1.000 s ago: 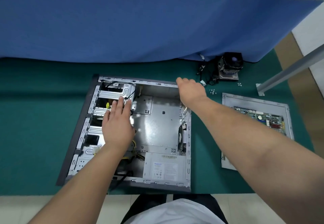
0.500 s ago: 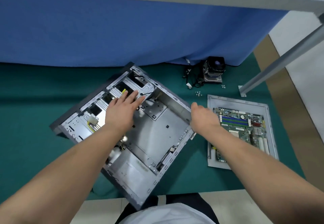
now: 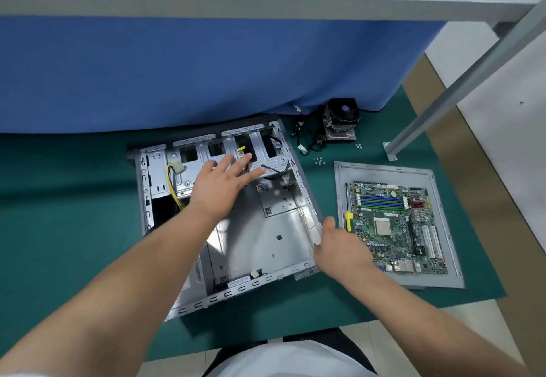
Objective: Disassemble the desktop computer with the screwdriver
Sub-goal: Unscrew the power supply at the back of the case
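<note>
Grey steel computer case (image 3: 266,235), side open, is lying on the green mat (image 3: 59,214) with its drive bays toward the blue curtain (image 3: 206,66). Left hand (image 3: 220,186) is resting with fingers spread flat on the drive cage (image 3: 206,152); right hand (image 3: 339,248) is gripping the case's right rim, though the fingers are partly hidden, so how firmly is hard to say. Motherboard (image 3: 396,223) is sitting well apart on the removed side panel (image 3: 443,273), with the yellow-handled screwdriver (image 3: 348,220) just beside it, in neither hand. Cooler fan (image 3: 341,122) and loose screws (image 3: 318,160) are lying near the curtain. Risks, as a judgement: the case swinging into the panel and knocking the board or scattering screws; sharp sheet-metal edges cutting the gripping hand; the yellow wires (image 3: 174,187) snagging as the case is shifting.
</note>
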Tool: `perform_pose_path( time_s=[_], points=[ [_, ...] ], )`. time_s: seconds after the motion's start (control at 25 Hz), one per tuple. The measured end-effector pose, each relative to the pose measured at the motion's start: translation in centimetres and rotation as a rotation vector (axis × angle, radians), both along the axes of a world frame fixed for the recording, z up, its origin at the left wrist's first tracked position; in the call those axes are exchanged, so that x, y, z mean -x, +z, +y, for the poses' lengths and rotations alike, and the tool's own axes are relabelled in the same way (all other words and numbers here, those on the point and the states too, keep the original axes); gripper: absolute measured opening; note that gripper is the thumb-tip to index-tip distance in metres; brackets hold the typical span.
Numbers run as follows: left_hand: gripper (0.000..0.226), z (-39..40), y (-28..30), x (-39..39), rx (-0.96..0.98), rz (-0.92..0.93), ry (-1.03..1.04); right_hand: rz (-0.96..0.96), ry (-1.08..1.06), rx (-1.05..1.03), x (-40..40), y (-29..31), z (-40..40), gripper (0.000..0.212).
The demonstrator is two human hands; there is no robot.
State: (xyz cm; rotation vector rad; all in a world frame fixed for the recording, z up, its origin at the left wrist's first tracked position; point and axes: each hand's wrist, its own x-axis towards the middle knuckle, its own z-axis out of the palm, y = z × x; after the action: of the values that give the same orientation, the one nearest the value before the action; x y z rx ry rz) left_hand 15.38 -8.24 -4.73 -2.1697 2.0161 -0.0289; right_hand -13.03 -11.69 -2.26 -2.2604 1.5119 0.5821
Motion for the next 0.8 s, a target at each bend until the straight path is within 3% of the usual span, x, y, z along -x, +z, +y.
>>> perform_pose_path(
  time_s=[0.08, 0.16, 0.28, 0.44, 0.8],
  points=[
    [0.087, 1.8, -0.1, 0.1, 0.093, 0.116, 0.132, 0.019, -0.015, -0.072, -0.3, 0.5, -1.1, 0.027],
    [0.095, 4.9, -0.3, -1.0, 0.146, 0.181, 0.282, -0.028, -0.002, -0.121, -1.6, 0.9, -2.9, 0.033],
    [0.1, 9.0, -1.0, -4.2, 0.073, 0.141, 0.395, -0.178, -0.053, -0.137, -5.0, 0.7, -5.6, 0.034],
    [0.079, 9.4, -1.1, -5.9, 0.03, 0.13, 0.416, -0.263, -0.172, -0.07, -7.4, -0.2, -6.0, 0.024],
    [0.091, 7.8, -1.1, -7.3, 0.068, 0.054, 0.297, -0.275, -0.179, 0.012, -6.8, -0.8, -5.4, 0.027]
  ],
)
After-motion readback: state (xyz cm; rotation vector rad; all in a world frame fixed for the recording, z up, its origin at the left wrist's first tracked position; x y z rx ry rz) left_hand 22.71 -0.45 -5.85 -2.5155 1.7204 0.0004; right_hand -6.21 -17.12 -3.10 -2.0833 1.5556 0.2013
